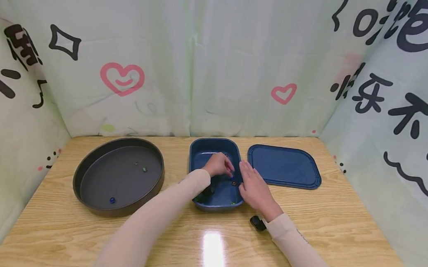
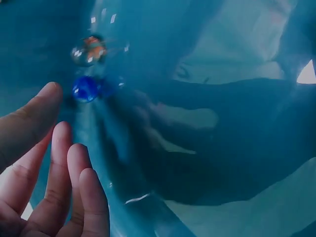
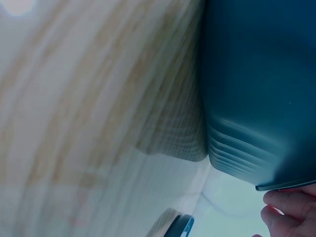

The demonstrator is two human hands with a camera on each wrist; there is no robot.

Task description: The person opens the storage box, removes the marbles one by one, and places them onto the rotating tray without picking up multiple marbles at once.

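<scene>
Left grip is released, its fingers loosely bent inside the blue box, near a blue marble and a clear-orange marble, which lie on its bottom. Right grip, also released, has straight fingers against the box's side.

Table: light wood top, visible grain. White glare on table's near part, roughly mid-width, so light is reflecting off the surface. Back curtain: pale green-white cloth, soft vertical folds, right behind table's far edge. Printed on it, above table level: pink smiling heart, smaller pink heart, black star outline. Left curtain: along table's left side, bold black characters, small pink dots. Right curtain: along table's right side, more black characters plus black wavy line.
</scene>
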